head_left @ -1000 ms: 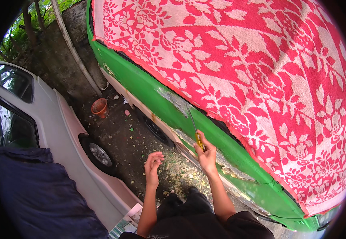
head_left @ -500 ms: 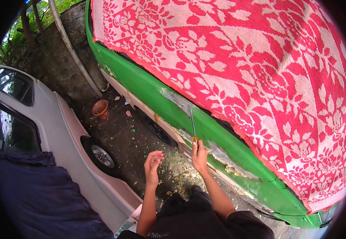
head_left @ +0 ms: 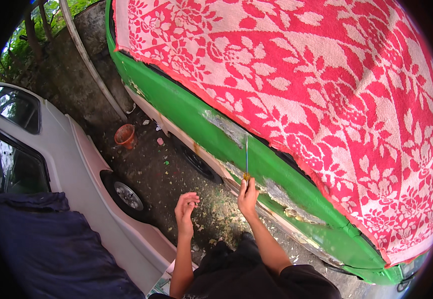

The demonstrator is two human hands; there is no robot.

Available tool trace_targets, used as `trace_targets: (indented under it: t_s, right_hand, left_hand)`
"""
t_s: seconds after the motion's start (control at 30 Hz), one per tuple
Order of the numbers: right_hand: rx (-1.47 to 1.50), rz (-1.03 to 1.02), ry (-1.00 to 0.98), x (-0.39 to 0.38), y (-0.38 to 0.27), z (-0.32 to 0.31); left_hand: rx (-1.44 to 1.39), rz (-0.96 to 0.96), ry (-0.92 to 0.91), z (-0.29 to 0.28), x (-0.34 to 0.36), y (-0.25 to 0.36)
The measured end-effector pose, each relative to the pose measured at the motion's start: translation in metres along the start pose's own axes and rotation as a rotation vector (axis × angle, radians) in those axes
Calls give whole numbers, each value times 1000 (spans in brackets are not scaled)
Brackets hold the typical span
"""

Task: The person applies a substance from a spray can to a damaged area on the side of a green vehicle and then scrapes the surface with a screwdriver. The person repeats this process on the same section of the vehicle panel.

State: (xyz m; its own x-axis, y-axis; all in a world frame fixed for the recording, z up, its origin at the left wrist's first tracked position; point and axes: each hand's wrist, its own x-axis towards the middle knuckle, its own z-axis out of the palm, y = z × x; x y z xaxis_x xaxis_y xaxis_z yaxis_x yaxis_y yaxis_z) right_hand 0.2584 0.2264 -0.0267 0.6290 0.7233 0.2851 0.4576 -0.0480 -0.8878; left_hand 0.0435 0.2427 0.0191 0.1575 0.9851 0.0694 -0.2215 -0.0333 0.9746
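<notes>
A long thin-shafted tool [head_left: 247, 155] with a yellow handle stands upright in view against the side of a green car [head_left: 176, 105], its tip near the lower end of a grey, stripped patch [head_left: 225, 128]; whether the tip touches the panel is hard to tell. The right hand [head_left: 248, 197] is closed around the handle. The left hand [head_left: 186, 207] holds nothing, its fingers loosely curled and apart from the car. Below the tool, a second rough patch [head_left: 288, 204] of flaking paint runs along the panel. A red-and-pink floral cloth [head_left: 326, 99] covers the car above. Pale flakes [head_left: 221, 212] litter the ground. Farther left are an orange bucket [head_left: 125, 135] and a white car [head_left: 77, 159] with a dark blue cloth [head_left: 47, 244] draped over it.
</notes>
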Motion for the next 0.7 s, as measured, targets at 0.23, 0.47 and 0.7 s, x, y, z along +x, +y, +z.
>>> trace_targets:
  t_s: [0.23, 0.47, 0.7]
  right_hand:
    - [-1, -1, 22, 0, -7, 3]
    - [20, 12, 21, 1, -4, 5]
    - [24, 41, -5, 0, -13, -1]
  left_hand:
    - [-3, -8, 12, -2, -2, 3]
    - [-9, -12, 18, -4, -6, 0]
    - [3, -24, 19, -1, -7, 2]
